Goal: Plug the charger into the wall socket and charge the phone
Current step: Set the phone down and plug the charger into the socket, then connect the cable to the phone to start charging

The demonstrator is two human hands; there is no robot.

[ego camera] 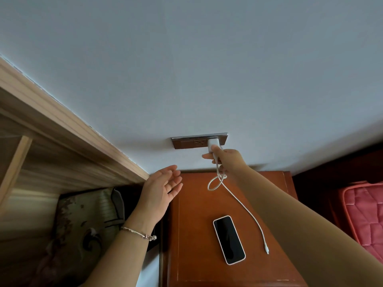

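A white charger (pixel 212 144) sits against the right end of a dark metal wall socket plate (pixel 186 142). My right hand (pixel 224 159) is shut on the charger, fingers around its lower part. Its white cable (pixel 238 200) loops below my hand and runs across the brown bedside cabinet (pixel 192 235), ending in a loose plug (pixel 267 250). A phone (pixel 229 239) with a white edge lies screen up on the cabinet, apart from the cable's plug. My left hand (pixel 163 187) hovers open at the cabinet's left edge, holding nothing, with a bracelet on the wrist.
A light wooden frame (pixel 62 131) runs along the wall on the left. A patterned cushion (pixel 83 224) lies below it. A red quilted mattress (pixel 364 214) is at the right edge. The pale wall fills the upper view.
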